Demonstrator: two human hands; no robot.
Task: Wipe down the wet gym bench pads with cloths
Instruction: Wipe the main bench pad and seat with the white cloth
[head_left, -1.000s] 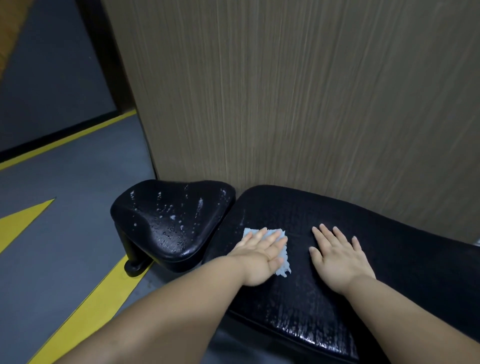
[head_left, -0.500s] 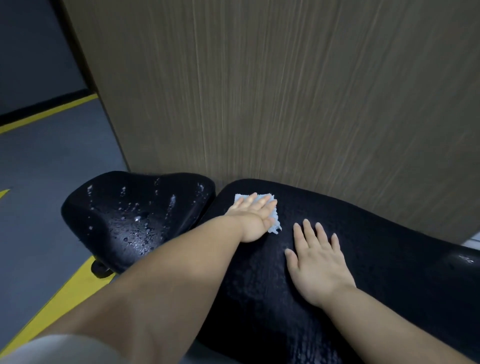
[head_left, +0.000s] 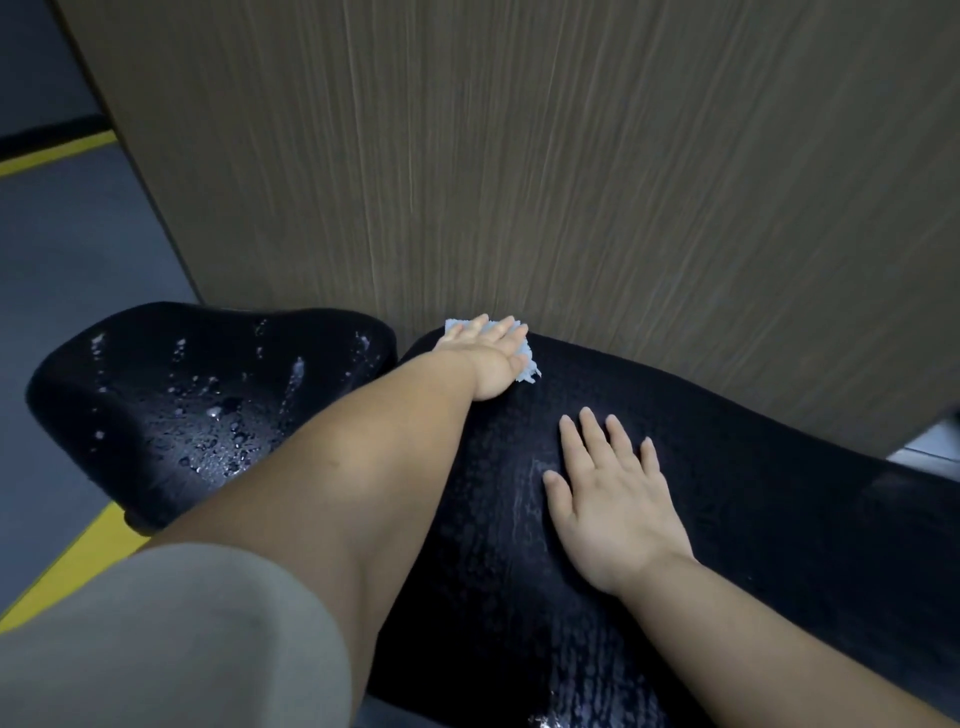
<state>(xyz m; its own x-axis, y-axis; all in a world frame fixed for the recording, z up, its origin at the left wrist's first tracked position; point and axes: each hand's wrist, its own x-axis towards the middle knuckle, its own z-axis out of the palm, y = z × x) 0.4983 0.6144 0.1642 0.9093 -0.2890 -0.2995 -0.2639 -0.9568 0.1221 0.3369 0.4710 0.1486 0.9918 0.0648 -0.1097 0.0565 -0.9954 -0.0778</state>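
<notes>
Pale blue cloth (head_left: 525, 364) is being pressed flat under the left hand (head_left: 488, 358), fingers straight and together, right at the far left end of the long pad (head_left: 779, 519), just beside the wood-look wall panel (head_left: 519, 156). The right hand (head_left: 615, 514) is being rested open, palm down, nearer on the same pad, with nothing being held in it.

Going by the streaky sheen at the near edge, that pad is only partly being dried. The seat pad (head_left: 171, 395) on the left is being left covered in droplets, so plenty looks undone.

For this stroke, pressure is probably best being spread through the whole palm so the cloth isn't getting bunched up. Passes are better being overlapped, far edge to near edge, so water is being carried off rather than smeared about. The cloth looks small and is likely getting soaked fast, so a refold or swap is worth being considered before the seat pad is tackled.
</notes>
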